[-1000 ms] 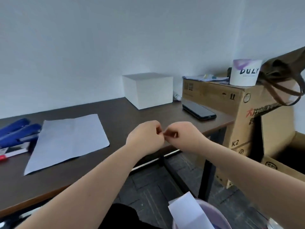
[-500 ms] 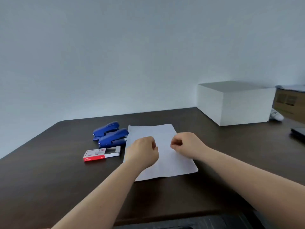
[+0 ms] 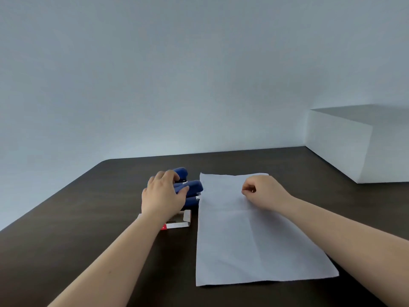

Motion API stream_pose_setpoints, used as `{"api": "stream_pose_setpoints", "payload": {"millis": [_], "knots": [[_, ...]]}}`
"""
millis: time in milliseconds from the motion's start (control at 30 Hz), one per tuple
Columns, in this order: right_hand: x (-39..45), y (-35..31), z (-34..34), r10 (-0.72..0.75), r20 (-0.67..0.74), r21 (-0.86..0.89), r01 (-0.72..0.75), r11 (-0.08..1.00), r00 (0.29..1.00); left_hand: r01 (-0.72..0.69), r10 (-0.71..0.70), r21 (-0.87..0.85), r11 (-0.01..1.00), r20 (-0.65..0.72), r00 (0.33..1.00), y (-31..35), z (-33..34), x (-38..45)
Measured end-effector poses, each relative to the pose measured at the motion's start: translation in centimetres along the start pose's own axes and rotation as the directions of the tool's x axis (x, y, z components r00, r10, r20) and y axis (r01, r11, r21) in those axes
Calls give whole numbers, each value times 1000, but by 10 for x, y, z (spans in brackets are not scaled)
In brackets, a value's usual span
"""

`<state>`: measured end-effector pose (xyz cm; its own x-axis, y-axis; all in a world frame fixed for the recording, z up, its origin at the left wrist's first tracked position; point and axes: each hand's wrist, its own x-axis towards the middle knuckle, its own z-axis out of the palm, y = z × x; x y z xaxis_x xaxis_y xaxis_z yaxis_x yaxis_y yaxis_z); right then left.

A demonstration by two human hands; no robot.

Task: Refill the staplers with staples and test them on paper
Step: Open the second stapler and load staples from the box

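Blue plastic, two staplers: near stapler (image 3: 191, 187) and far stapler (image 3: 181, 172), side by side just left of the paper (image 3: 250, 235), which serves as landmark. Left hand (image 3: 162, 196) lies over both, fingers spread and lightly bent, thumb against the near stapler's top; contact is plain, but whether a firm hold is made cannot be told. Right hand (image 3: 263, 192) rests on the paper's far half, fingers curled, thumb and forefinger pinched together; anything between them is too small to make out, possibly a strip of staples. Staple box (image 3: 177, 220), red and white, end flap open, sits left of the paper's middle and nearer the viewer than the staplers, partly under the left wrist. Paper: white, creased across and lengthwise, flat on the dark table (image 3: 88, 218). White box (image 3: 354, 147), right of the paper and beyond it, against the wall. Step in hand, by judgement: taking up one stapler for loading. Best done by closing on the near stapler alone, lifting clear of its neighbour, top cover left free to swing open. Legible writing: none; small pale marks on the stapler fronts and the box print are too blurred to read.
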<state>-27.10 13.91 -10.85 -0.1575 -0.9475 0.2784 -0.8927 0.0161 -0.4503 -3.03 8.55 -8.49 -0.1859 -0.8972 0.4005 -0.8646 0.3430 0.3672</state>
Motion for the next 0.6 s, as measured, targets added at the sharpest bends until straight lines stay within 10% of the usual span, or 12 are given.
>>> {"api": "stream_pose_setpoints", "payload": {"millis": [167,600], "knots": [[17,-12,9,-35,54,-4,35,999,998,-5,9,-24,1000,190,982,-12,1,6],[26,3,10,-12,292,-256,91,962,956,-171,138,223,960,154,978,12,14,31]]}}
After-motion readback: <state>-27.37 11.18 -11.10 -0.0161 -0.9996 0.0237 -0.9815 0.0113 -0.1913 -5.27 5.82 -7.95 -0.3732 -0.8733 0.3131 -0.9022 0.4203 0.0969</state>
